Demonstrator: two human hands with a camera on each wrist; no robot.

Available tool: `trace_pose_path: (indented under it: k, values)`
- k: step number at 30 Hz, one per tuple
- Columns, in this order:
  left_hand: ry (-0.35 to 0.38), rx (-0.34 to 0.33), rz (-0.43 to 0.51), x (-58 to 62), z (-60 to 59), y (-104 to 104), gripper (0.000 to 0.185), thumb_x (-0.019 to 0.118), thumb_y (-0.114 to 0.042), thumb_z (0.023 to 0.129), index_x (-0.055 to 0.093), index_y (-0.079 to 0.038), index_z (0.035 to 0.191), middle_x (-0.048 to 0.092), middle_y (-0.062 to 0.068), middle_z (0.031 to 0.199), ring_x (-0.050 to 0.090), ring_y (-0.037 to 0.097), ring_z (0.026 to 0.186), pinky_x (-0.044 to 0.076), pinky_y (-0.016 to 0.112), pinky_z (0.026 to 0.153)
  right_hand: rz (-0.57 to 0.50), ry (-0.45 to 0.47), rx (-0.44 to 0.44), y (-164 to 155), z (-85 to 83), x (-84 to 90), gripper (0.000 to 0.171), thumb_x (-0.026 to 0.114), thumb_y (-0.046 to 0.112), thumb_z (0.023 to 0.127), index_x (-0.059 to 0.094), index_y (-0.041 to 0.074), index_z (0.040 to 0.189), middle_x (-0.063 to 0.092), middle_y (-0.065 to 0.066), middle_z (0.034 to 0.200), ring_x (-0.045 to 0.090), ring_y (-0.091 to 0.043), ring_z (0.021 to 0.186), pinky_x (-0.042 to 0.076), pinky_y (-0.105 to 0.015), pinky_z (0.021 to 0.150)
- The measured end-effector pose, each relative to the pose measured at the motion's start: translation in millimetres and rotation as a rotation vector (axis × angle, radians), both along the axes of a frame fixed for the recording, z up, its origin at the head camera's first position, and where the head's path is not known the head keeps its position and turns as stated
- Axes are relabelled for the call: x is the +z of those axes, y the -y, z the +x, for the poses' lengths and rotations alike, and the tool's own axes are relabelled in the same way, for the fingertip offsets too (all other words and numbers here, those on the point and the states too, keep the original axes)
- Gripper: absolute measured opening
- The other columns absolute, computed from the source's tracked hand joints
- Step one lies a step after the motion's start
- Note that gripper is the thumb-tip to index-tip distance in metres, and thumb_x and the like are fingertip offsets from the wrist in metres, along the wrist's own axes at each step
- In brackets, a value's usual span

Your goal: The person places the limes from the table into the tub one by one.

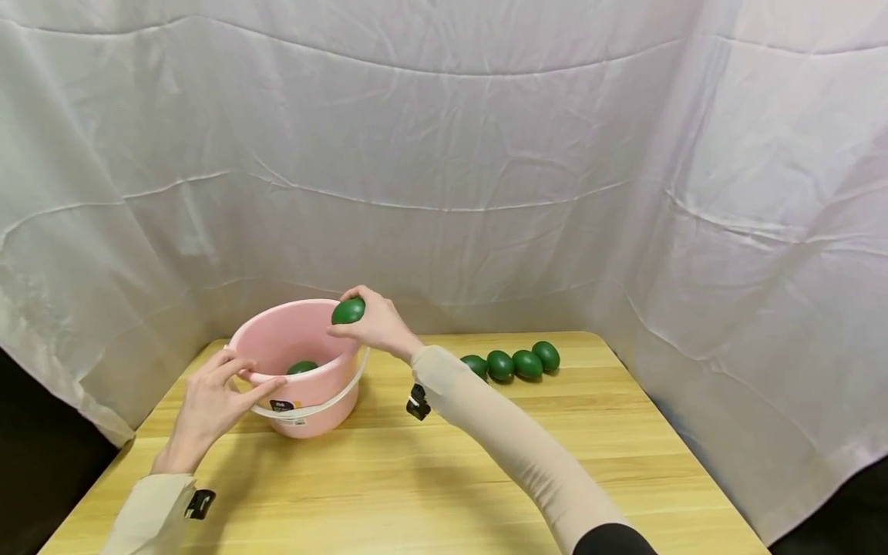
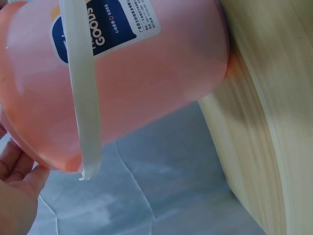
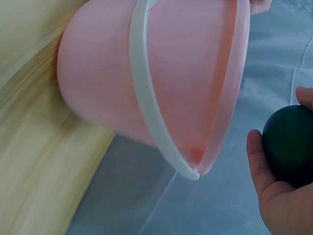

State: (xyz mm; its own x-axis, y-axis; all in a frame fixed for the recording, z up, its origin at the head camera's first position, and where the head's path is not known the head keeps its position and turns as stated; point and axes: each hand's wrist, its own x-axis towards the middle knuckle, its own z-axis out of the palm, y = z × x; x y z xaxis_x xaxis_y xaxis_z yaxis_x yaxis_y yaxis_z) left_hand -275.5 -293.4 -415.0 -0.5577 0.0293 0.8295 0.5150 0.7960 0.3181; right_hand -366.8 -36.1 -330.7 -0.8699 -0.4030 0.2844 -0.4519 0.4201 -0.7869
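A pink bucket [image 1: 333,397] with a white handle [image 2: 84,93] stands tilted on the table's left part. My left hand [image 1: 208,397] grips its near-left rim, thumb outside along the edge. Over the bucket's far-right rim, my right hand [image 1: 378,322] holds a smooth dark green avocado [image 1: 348,311] between thumb and fingers. In the right wrist view this avocado [image 3: 289,147] is beside the bucket's mouth, apart from the rim. Another avocado [image 1: 302,368] lies inside the bucket, partly hidden by the near wall.
Several more avocados [image 1: 527,364] sit in a row at the back of the wooden table [image 1: 444,478], right of the bucket; my right forearm partly covers the leftmost one. A pale grey curtain [image 1: 444,154] hangs behind and along the sides.
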Motion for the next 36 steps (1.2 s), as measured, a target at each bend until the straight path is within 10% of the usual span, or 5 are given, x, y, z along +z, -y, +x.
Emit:
trace_pose_path:
  k: [21,36]
  values:
    - [0.023,0.012,0.003,-1.5,-0.5,-2.6,0.037,0.095,-0.018,0.056,0.069,-0.006,0.08,0.057,0.0,0.082,0.044,0.011,0.062,0.034,0.012,0.056,0.102,-0.064,0.02,39.5,8.1,-11.3,0.059,0.085,0.036,0.075,0.059,0.015,0.125,0.067,0.004,0.104,0.061,-0.004,0.078,0.051,-0.018,0.066]
    - [-0.002,0.0,-0.009,-2.9,-3.0,-0.9,0.037,0.094,-0.016,0.056,0.068,-0.006,0.08,0.056,0.0,0.08,0.046,0.017,0.06,0.034,0.013,0.057,0.235,-0.217,0.055,51.5,15.1,-18.7,0.039,0.083,0.04,0.076,0.062,0.023,0.104,0.063,0.015,0.093,0.056,0.004,0.08,0.044,-0.01,0.071]
